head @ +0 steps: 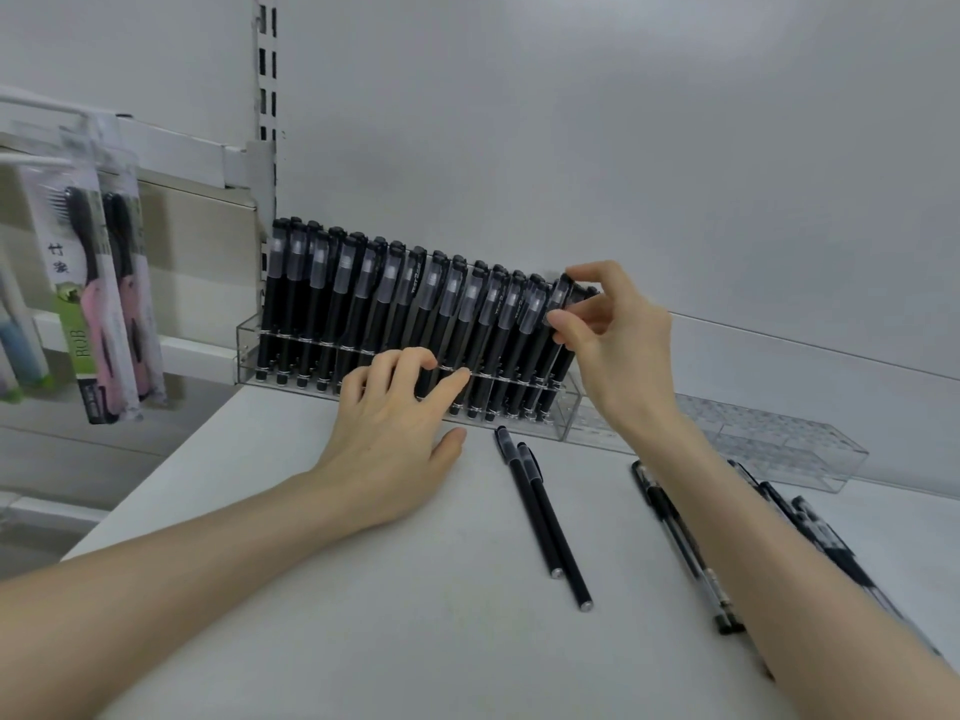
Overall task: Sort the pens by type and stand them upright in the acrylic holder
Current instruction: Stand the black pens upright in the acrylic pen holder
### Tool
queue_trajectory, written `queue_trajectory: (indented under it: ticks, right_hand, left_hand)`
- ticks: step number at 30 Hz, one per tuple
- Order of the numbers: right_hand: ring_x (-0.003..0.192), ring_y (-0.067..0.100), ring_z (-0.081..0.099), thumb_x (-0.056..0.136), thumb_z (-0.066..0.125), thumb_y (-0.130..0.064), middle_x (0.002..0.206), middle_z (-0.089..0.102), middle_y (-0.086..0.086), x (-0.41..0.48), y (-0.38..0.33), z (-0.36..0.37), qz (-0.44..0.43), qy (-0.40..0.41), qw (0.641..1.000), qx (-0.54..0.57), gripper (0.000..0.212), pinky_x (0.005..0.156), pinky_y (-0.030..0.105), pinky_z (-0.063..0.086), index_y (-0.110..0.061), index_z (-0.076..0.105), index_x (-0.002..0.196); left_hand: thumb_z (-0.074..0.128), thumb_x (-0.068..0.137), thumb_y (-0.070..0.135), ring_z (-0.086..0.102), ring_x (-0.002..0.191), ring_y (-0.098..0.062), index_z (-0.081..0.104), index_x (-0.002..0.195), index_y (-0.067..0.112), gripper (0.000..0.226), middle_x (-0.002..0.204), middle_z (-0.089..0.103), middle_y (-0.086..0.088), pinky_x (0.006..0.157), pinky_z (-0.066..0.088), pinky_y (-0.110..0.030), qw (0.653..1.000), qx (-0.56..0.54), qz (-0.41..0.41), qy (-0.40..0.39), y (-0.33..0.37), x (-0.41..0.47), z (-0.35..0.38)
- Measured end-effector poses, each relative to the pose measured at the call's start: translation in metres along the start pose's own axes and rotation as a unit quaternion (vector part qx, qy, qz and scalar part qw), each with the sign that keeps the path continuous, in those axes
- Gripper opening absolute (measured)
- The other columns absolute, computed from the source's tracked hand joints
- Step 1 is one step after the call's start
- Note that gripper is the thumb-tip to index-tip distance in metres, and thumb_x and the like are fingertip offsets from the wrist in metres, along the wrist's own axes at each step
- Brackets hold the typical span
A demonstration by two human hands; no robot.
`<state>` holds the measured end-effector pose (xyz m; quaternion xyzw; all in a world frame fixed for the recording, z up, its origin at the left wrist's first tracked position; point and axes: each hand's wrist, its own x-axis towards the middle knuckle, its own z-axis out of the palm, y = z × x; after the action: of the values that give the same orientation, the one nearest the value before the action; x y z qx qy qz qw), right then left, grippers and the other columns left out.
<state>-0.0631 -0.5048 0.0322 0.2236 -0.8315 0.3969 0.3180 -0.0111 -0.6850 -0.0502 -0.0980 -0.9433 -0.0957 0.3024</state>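
Note:
A clear acrylic holder (248, 350) stands against the back wall, filled with several black capped pens (363, 293) upright in rows. My right hand (613, 324) pinches the cap of the rightmost pen (558, 298) in the holder between thumb and fingers. My left hand (395, 433) rests on the shelf with its fingertips touching the holder's front and the pen barrels. Two loose black pens (545, 517) lie side by side on the white shelf. Clear-barrelled pens (685, 548) lie further right, partly hidden by my right forearm.
A second, empty acrylic holder (779, 444) sits right of the filled one. Packaged brushes (98, 304) hang from a hook at the left. The white shelf (363, 615) ends at a left edge; a slotted upright (266, 96) runs up the back wall.

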Motion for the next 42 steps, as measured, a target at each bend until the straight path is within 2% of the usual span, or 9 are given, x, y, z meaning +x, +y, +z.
queue_trajectory:
  ticks: [8, 12, 14, 18, 23, 25, 30, 35, 42]
  right_hand:
    - [0.070, 0.009, 0.060, 0.089, 0.066, -0.016, 0.073, 0.062, -0.012, -0.010, -0.004, -0.003, 0.010, -0.023, 0.999, -0.045, 0.034, 0.075, 0.031, 0.049, -0.021, 0.058, 0.121]
    - [0.072, 0.019, 0.065, 0.089, 0.065, -0.020, 0.074, 0.065, -0.006, -0.026, -0.003, -0.005, 0.045, -0.031, 0.998, -0.040, 0.022, 0.071, 0.038, 0.053, -0.021, 0.057, 0.109]
    - [0.074, 0.019, 0.064, 0.087, 0.067, -0.028, 0.073, 0.065, -0.005, -0.035, -0.002, -0.004, 0.084, -0.099, 0.988, -0.085, 0.017, 0.070, 0.036, 0.051, -0.021, 0.056, 0.099]
    - [0.082, 0.020, 0.061, 0.075, 0.074, -0.048, 0.096, 0.065, 0.000, -0.047, 0.000, 0.000, 0.182, -0.303, 0.918, -0.178, 0.052, 0.069, 0.031, 0.047, -0.016, 0.052, 0.110]
    - [0.079, 0.021, 0.059, 0.074, 0.077, -0.025, 0.102, 0.064, 0.016, -0.046, 0.000, 0.001, 0.220, -0.360, 0.894, -0.152, 0.051, 0.070, 0.030, 0.049, -0.003, 0.054, 0.113]
    - [0.079, 0.018, 0.056, 0.075, 0.076, -0.020, 0.097, 0.062, 0.010, -0.045, -0.002, -0.001, 0.225, -0.370, 0.891, -0.141, 0.042, 0.066, 0.026, 0.045, -0.005, 0.057, 0.110]
    - [0.051, 0.016, 0.052, 0.080, 0.072, -0.003, 0.060, 0.052, 0.008, -0.045, 0.001, -0.008, 0.259, -0.344, 0.902, 0.007, 0.024, 0.056, 0.025, 0.044, 0.014, 0.060, 0.091]
    - [0.065, 0.013, 0.065, 0.083, 0.067, 0.003, 0.081, 0.059, 0.009, -0.042, -0.011, -0.006, 0.284, -0.188, 0.895, 0.287, 0.016, 0.064, 0.026, 0.059, -0.006, 0.061, 0.094]
    - [0.082, 0.019, 0.070, 0.084, 0.064, 0.002, 0.089, 0.069, 0.011, -0.049, -0.027, 0.007, 0.232, -0.071, 0.857, 0.454, 0.017, 0.070, 0.023, 0.056, -0.011, 0.065, 0.096]
  left_hand:
    - [0.034, 0.081, 0.046, 0.036, 0.110, -0.019, 0.061, 0.121, 0.017, 0.057, 0.116, 0.054, -0.008, 0.089, 0.039, -0.046, 1.000, -0.019, -0.004, 0.001, 0.001, -0.001, -0.001]
    - [0.026, 0.081, 0.052, 0.035, 0.110, -0.014, 0.062, 0.114, 0.018, 0.059, 0.115, 0.050, 0.001, 0.092, 0.018, -0.030, 0.996, -0.089, -0.016, 0.015, 0.004, -0.001, -0.004]
    - [0.029, 0.084, 0.052, 0.042, 0.102, -0.012, 0.062, 0.105, 0.023, 0.049, 0.105, 0.051, 0.008, 0.086, 0.019, -0.025, 0.993, -0.121, -0.014, -0.007, 0.008, -0.002, -0.007]
    - [0.048, 0.093, 0.035, 0.045, 0.090, -0.012, 0.061, 0.092, 0.023, 0.018, 0.092, 0.050, 0.008, 0.083, 0.033, -0.028, 0.987, -0.153, 0.002, -0.053, 0.014, -0.004, -0.008]
    - [0.052, 0.092, 0.031, 0.048, 0.087, -0.013, 0.062, 0.088, 0.020, 0.016, 0.089, 0.052, 0.006, 0.077, 0.033, -0.026, 0.983, -0.168, 0.004, -0.071, 0.016, -0.008, -0.010]
    - [0.053, 0.091, 0.030, 0.048, 0.085, -0.013, 0.063, 0.087, 0.019, 0.016, 0.088, 0.053, 0.005, 0.075, 0.034, -0.025, 0.982, -0.175, 0.000, -0.077, 0.017, -0.008, -0.011]
    - [0.054, 0.090, 0.032, 0.048, 0.069, -0.004, 0.061, 0.076, 0.018, 0.021, 0.077, 0.054, 0.007, 0.065, 0.034, -0.022, 0.969, -0.231, -0.011, -0.089, 0.017, -0.006, -0.010]
    - [0.050, 0.082, 0.067, 0.055, 0.063, -0.013, 0.067, 0.069, 0.016, 0.055, 0.069, 0.066, -0.002, 0.062, 0.041, -0.024, 0.924, -0.363, -0.046, -0.114, 0.023, -0.005, -0.017]
    - [0.056, 0.092, 0.028, 0.057, 0.061, -0.003, 0.067, 0.080, 0.011, 0.023, 0.071, 0.070, 0.000, 0.057, 0.047, -0.019, 0.851, -0.496, -0.074, -0.154, 0.032, -0.006, -0.019]
